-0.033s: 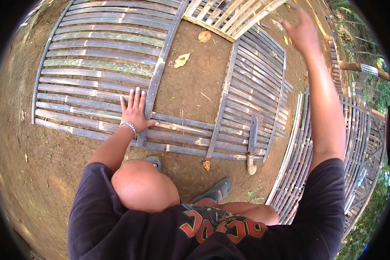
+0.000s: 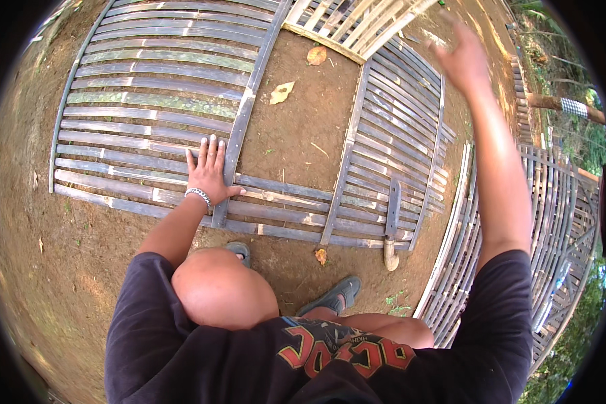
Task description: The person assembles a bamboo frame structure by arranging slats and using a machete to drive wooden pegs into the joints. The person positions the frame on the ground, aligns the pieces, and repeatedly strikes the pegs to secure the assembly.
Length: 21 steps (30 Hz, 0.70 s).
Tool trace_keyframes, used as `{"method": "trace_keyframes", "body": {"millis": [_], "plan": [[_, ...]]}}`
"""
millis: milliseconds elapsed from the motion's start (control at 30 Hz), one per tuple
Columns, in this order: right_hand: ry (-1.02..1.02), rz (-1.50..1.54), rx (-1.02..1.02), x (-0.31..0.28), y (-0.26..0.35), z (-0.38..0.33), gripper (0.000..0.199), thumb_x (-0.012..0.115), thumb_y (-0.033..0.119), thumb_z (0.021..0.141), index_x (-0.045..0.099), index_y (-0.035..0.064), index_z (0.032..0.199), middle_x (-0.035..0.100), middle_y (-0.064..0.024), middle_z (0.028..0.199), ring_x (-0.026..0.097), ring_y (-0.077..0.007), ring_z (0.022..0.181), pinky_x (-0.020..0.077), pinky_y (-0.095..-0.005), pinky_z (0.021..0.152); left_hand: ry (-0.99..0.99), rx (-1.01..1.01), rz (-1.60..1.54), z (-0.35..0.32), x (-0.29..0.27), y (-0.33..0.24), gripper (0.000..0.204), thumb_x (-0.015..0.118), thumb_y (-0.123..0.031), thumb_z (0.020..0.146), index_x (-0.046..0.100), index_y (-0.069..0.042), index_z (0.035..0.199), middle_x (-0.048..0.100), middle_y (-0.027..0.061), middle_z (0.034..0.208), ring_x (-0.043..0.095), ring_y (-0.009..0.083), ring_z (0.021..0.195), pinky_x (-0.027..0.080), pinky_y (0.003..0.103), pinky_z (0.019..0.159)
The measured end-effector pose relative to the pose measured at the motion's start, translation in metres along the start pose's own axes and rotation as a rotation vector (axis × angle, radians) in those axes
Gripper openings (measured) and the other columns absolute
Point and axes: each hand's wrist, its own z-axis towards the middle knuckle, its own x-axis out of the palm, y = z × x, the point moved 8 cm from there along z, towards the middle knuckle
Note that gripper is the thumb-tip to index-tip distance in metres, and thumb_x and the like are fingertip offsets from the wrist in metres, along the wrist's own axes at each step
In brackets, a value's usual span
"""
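A weathered panel of split-bamboo slats (image 2: 161,84) lies on the ground ahead of me, with a gap of bare soil in its middle. My left hand (image 2: 210,176) rests flat on its slats beside the long upright strip (image 2: 246,108), fingers spread and holding nothing. Out to the far right, my right hand (image 2: 466,62) is raised near a paler bamboo frame (image 2: 324,46). Its fingers are apart, slightly blurred, and nothing shows in them. A machete (image 2: 392,210) with a curved wooden handle lies across the panel's right-hand slats, away from both hands.
More bamboo strips are joined into a long panel (image 2: 461,236) on the right. Dry leaves (image 2: 282,93) lie on the soil within the gap. My sandalled feet (image 2: 337,296) stand just in front of the panel's near edge. A horizontal post (image 2: 545,102) and greenery are beyond.
My right hand and forearm have shifted slightly to the left. The left hand stays in place on the slats.
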Motion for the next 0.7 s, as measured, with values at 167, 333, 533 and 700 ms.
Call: {"method": "trace_keyframes", "body": {"millis": [167,333,533,700], "plan": [[0.321,0.232,0.135,0.042,0.022,-0.149,0.063,0.079,0.027,0.083,0.057,0.0098,0.140,0.058,-0.0214,0.140,0.053,-0.0387,0.132,0.0419,-0.0452,0.112,-0.023,0.016,0.069,0.001,0.003,-0.011,0.133,0.062,-0.086,0.069,0.013,-0.005,0.162,0.008,0.0148,0.170,0.004,0.0320,0.157,0.005,0.063,0.123],[0.662,0.444,0.413,0.087,0.046,-0.321,0.061,0.078,0.026,0.086,0.056,0.0088,0.140,0.054,-0.0234,0.143,0.051,-0.0391,0.134,0.0407,-0.0440,0.114,-0.185,0.205,0.046,-0.005,0.015,-0.022,0.103,0.065,-0.073,0.081,0.026,-0.021,0.161,0.015,0.0142,0.169,0.008,0.0332,0.157,0.006,0.062,0.123],[1.059,0.590,0.600,0.122,0.125,-0.464,0.059,0.074,0.032,0.090,0.055,0.0077,0.141,0.049,-0.0231,0.149,0.047,-0.0384,0.138,0.0384,-0.0427,0.116,-0.033,0.479,0.210,0.001,0.003,-0.051,0.063,0.062,-0.058,0.091,0.062,-0.015,0.137,0.029,0.0050,0.165,0.013,0.0276,0.156,0.006,0.060,0.125],[1.102,0.772,0.535,0.129,0.192,-0.509,0.058,0.073,0.033,0.089,0.056,0.0081,0.140,0.054,-0.0219,0.143,0.052,-0.0386,0.132,0.0422,-0.0441,0.112,-0.044,0.490,0.187,-0.001,0.008,-0.052,0.055,0.064,-0.053,0.091,0.068,-0.011,0.125,0.046,0.0023,0.155,0.020,0.0233,0.154,0.008,0.058,0.125]]}}
